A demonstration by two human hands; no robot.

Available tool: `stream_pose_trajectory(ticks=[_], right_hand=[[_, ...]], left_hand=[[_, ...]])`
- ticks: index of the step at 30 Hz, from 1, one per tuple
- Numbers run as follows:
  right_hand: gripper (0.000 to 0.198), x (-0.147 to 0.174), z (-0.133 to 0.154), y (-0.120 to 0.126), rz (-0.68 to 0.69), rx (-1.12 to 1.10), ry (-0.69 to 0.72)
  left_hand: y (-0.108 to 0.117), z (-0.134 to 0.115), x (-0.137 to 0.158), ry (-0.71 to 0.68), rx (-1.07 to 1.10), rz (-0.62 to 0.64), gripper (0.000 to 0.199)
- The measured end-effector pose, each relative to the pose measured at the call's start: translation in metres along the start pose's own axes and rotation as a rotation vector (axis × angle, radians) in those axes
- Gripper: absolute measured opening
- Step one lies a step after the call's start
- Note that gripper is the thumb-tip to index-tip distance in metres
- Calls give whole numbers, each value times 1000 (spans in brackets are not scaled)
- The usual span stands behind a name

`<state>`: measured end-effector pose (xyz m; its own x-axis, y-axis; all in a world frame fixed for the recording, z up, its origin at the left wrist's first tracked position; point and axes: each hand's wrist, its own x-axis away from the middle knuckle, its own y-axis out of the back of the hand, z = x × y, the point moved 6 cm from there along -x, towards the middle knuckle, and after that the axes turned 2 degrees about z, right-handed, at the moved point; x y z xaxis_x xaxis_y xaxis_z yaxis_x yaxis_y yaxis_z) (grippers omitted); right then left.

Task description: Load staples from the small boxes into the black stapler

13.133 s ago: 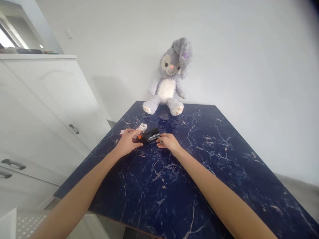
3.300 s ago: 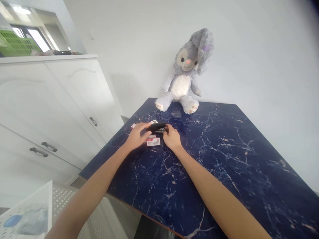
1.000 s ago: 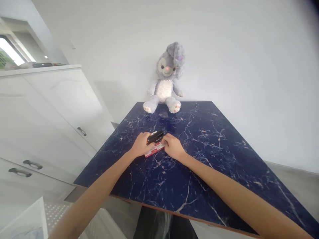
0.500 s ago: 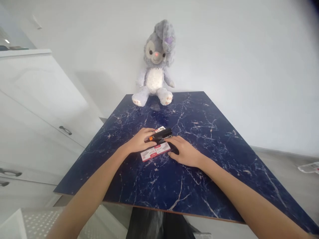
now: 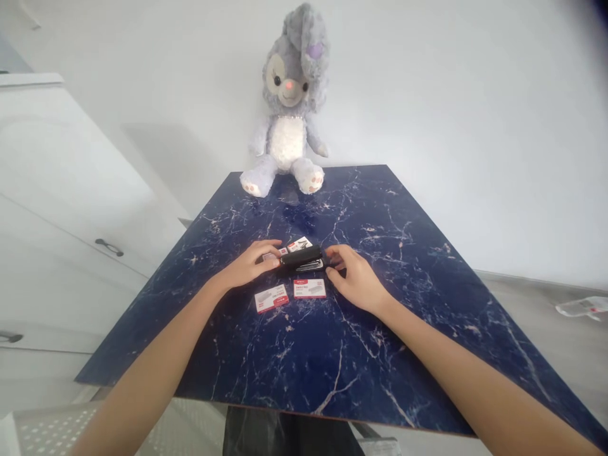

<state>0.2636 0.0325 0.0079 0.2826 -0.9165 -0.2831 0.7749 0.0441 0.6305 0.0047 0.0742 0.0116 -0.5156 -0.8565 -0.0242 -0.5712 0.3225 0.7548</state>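
Note:
A black stapler (image 5: 302, 256) lies across the middle of the blue marbled table (image 5: 304, 354), with its metal base showing at the lower right. My left hand (image 5: 247, 265) is at its left end, thumb tip against it and fingers stretched apart. The bent fingers and thumb of my right hand (image 5: 355, 276) close around its right end. In front of it are two flat red-and-white boxes, a left one (image 5: 272, 298) and a right one (image 5: 310, 289). Behind it, another small box (image 5: 299, 244) and a partly hidden red-and-white box (image 5: 274, 254) show.
A grey plush rabbit (image 5: 289, 139) sits at the table's far edge against the wall. White cabinets (image 5: 61, 221) with dark handles stand along the left. On the floor at the right lies a clear plastic item (image 5: 582, 308).
The two front boxes, formerly edge to edge, now lie apart. The stapler has turned slightly toward level. My left hand has spread farther from it, and the view has shifted.

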Motion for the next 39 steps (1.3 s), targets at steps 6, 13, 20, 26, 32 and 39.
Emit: stream_pose_trajectory(ticks=[6, 13, 20, 26, 32, 39], right_hand=[[33, -8, -4, -7, 76, 47, 45], [8, -11, -2, -5, 72, 101, 52], [23, -9, -11, 40, 70, 217, 62], [16, 9, 27, 15, 185, 219, 273], [23, 17, 40, -10, 245, 238, 348], [33, 19, 53, 11, 22, 82, 405]], left_hand=[[2, 4, -4, 24, 64, 5, 37], [5, 5, -5, -7, 45, -60, 30], [3, 7, -2, -12, 9, -145, 29], [11, -12, 8, -76, -102, -436, 25], [17, -48, 31, -229, -166, -755, 19], [-20, -72, 28, -370, 136, -351, 33]])
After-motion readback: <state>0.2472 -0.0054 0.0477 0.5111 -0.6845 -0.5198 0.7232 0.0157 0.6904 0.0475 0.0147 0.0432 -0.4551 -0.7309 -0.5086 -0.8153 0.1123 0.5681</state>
